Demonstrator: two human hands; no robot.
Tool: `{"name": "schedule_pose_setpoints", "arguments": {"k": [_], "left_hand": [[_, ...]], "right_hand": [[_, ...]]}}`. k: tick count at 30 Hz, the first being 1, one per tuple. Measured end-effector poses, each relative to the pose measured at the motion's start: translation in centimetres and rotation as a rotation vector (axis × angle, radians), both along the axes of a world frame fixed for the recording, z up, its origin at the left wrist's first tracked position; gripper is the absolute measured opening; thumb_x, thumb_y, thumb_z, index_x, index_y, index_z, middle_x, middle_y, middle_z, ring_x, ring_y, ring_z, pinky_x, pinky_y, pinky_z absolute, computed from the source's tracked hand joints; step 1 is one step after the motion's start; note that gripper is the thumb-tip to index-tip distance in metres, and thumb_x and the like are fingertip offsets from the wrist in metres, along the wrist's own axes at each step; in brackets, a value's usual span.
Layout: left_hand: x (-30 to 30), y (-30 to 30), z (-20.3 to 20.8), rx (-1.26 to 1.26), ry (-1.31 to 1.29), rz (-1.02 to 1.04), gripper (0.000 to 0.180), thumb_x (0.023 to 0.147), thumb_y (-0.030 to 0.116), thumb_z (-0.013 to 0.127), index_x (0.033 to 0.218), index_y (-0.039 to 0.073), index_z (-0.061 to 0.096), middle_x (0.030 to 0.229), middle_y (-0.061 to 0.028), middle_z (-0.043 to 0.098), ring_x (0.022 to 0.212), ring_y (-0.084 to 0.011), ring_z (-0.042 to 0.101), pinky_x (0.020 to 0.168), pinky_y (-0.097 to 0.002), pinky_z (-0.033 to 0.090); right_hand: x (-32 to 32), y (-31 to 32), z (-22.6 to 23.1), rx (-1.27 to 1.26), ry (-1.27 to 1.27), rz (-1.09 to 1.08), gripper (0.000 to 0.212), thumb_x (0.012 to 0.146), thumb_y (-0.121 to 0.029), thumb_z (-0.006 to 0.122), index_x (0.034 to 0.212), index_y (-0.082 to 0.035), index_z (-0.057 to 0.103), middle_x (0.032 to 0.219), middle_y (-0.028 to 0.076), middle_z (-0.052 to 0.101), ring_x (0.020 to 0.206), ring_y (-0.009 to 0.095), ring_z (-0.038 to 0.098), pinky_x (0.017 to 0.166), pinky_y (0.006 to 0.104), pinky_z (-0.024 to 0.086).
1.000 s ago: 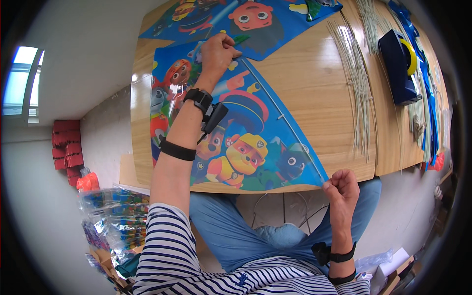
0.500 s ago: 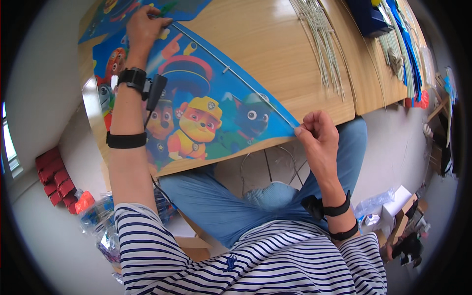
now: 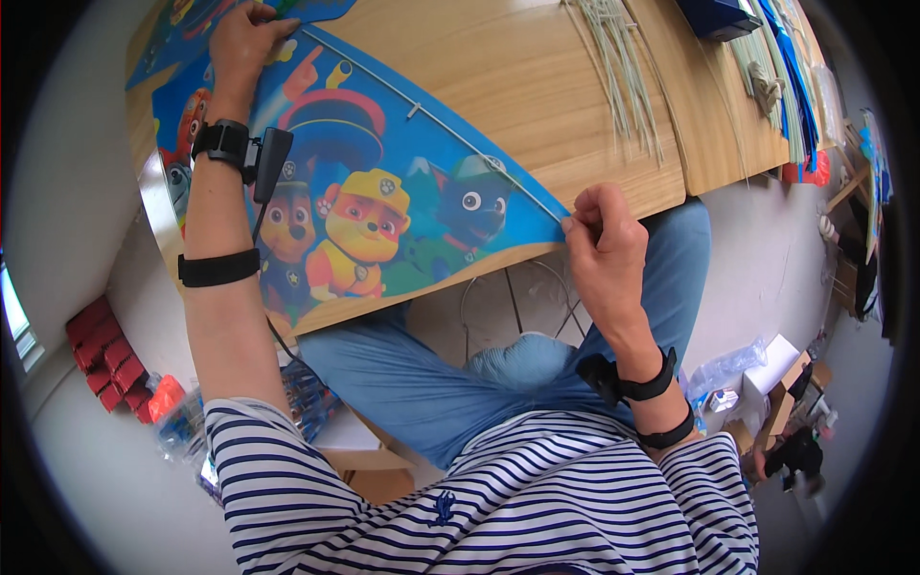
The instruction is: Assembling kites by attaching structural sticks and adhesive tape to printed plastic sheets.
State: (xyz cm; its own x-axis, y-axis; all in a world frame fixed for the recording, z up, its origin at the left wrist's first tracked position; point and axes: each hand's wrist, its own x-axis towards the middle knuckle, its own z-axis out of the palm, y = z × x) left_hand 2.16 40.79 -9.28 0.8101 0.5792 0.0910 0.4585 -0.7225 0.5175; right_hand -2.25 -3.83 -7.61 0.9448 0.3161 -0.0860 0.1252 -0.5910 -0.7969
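Head view: on the bench, a blue printed sheet spread flat beside the near rim, one long slanted side running from far left to near right. Along that side, a thin pale rod with a short cross-piece partway down. At the sheet's near-right corner, right hand, thumb and fingers together, apparently clamped on the tip by the rod's end. Near the rod's far end, left hand, fingers bunched; cannot tell whether clamped on anything. Judging by this layout, partway along: rod already lined up with the slanted side. Apparently left: both ends not yet released, with no fastening clearly visible. Beyond, a second blue sheet; to the right, a bundle of loose rods, not taken up.
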Motion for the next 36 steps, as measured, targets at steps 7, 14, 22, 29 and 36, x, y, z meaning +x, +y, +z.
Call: {"name": "schedule_pose_setpoints", "arguments": {"k": [7, 14, 22, 29, 36], "left_hand": [[-0.1, 0.1, -0.1, 0.02, -0.012, -0.043, 0.04, 0.074, 0.029, 0.081, 0.1, 0.0, 0.069, 0.084, -0.0071, 0.071, 0.074, -0.0131, 0.067, 0.068, -0.0262, 0.051], [0.0, 0.2, -0.2, 0.003, -0.002, -0.041, 0.041, 0.074, 0.028, 0.08, 0.101, 0.0, 0.069, 0.084, -0.0064, 0.071, 0.073, -0.0126, 0.066, 0.067, -0.0257, 0.05], [-0.7, 2.0, 0.7, 0.05, -0.022, -0.09, 0.041, 0.073, 0.027, 0.081, 0.101, -0.001, 0.069, 0.083, -0.0076, 0.071, 0.074, -0.0142, 0.068, 0.068, -0.0263, 0.051], [0.2, -0.4, -0.5, 0.139, -0.045, -0.004, 0.043, 0.062, 0.027, 0.086, 0.094, 0.003, 0.07, 0.081, -0.0112, 0.07, 0.076, -0.0246, 0.068, 0.07, -0.0341, 0.053], [-0.1, -1.5, 0.1, 0.078, -0.149, 0.08, 0.041, 0.054, 0.028, 0.089, 0.077, 0.007, 0.062, 0.077, -0.011, 0.065, 0.076, -0.0329, 0.063, 0.063, -0.0441, 0.048]], "right_hand": [[0.1, 0.1, 0.1, -0.12, -0.17, 0.111, 0.016, 0.071, 0.009, 0.057, 0.082, -0.002, 0.054, 0.071, 0.016, 0.057, 0.066, 0.036, 0.059, 0.057, 0.0424, 0.045], [0.9, -0.4, 0.5, -0.153, -0.031, 0.12, 0.014, 0.07, 0.009, 0.057, 0.079, -0.002, 0.057, 0.071, 0.016, 0.06, 0.066, 0.035, 0.061, 0.058, 0.0406, 0.047], [1.9, -1.0, 1.8, -0.164, -0.07, 0.092, 0.011, 0.072, 0.006, 0.063, 0.08, 0.0, 0.058, 0.07, 0.016, 0.061, 0.063, 0.03, 0.062, 0.058, 0.0362, 0.047], [7.3, 8.5, 5.3, 0.03, -0.008, 0.349, 0.013, 0.073, 0.001, 0.07, 0.08, 0.004, 0.059, 0.068, 0.016, 0.058, 0.06, 0.024, 0.058, 0.058, 0.0332, 0.045], [12.4, 25.0, 1.1, 0.072, -0.216, 0.58, 0.009, 0.068, -0.007, 0.061, 0.07, 0.001, 0.065, 0.074, 0.023, 0.064, 0.077, 0.041, 0.064, 0.067, 0.0461, 0.049]]}}
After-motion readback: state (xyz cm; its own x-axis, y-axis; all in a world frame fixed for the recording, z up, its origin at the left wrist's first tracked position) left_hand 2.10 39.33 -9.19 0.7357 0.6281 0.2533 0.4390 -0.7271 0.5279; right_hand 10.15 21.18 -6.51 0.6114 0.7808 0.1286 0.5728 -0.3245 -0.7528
